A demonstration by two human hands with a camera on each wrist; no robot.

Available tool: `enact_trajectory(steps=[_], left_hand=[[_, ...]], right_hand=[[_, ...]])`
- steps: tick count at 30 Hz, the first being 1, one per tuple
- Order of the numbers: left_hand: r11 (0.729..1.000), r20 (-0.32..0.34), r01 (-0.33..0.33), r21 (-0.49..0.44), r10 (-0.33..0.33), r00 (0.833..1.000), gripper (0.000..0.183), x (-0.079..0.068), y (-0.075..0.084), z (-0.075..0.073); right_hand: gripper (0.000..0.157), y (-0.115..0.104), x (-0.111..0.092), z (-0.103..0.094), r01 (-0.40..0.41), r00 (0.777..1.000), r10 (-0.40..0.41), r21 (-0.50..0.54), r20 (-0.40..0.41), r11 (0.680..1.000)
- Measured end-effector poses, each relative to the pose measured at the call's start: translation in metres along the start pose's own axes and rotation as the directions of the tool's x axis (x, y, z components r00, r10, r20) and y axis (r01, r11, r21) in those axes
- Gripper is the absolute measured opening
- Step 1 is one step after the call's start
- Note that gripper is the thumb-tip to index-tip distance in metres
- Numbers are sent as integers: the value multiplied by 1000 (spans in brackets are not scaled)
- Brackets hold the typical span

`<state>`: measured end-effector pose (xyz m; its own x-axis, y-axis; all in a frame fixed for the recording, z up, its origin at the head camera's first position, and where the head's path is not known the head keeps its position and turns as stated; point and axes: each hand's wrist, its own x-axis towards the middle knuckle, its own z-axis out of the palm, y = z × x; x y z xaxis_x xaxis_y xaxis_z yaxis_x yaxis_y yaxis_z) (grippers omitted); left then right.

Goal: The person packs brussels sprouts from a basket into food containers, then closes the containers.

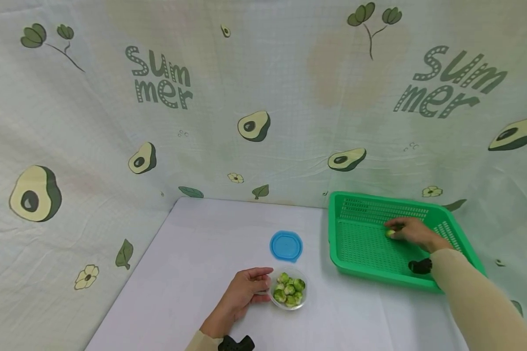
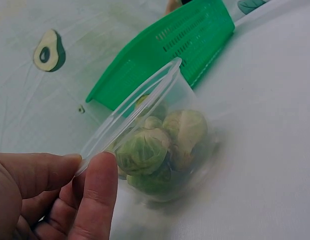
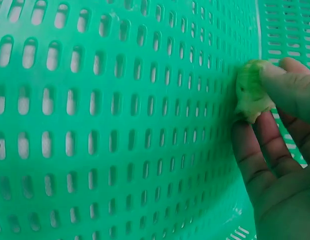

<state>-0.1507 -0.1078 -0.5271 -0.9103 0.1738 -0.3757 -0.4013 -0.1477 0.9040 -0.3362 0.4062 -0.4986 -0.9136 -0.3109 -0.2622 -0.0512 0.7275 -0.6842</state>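
My left hand [image 1: 248,291] pinches the rim of a clear round plastic tub [image 2: 197,102] between thumb and fingers. Several Brussels sprouts [image 1: 289,289] lie heaped in the tub; the left wrist view shows them through its wall. Over at the right, my right hand [image 1: 415,233] reaches inside a green plastic basket [image 1: 364,278]. Its thumb and fingers hold a single Brussels sprout [image 3: 252,90], close to the basket's slotted surface. In the head view that sprout [image 1: 390,233] is partly hidden by the hand.
A blue lid [image 1: 286,246] lies flat on the white table [image 1: 215,234], just beyond the tub. The basket's raised walls surround the right hand. A pale cloth [image 1: 219,87] printed with avocados hangs behind the table and along the sides.
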Motion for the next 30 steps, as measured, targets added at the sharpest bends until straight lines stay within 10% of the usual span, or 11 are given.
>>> enact_trajectory(steps=[30], left_hand=[[1000,8,-14,-4,14,1000,44,-1,-1,0]], right_hand=[[44,-40,6,16,80,997,-80,14,-15,997]])
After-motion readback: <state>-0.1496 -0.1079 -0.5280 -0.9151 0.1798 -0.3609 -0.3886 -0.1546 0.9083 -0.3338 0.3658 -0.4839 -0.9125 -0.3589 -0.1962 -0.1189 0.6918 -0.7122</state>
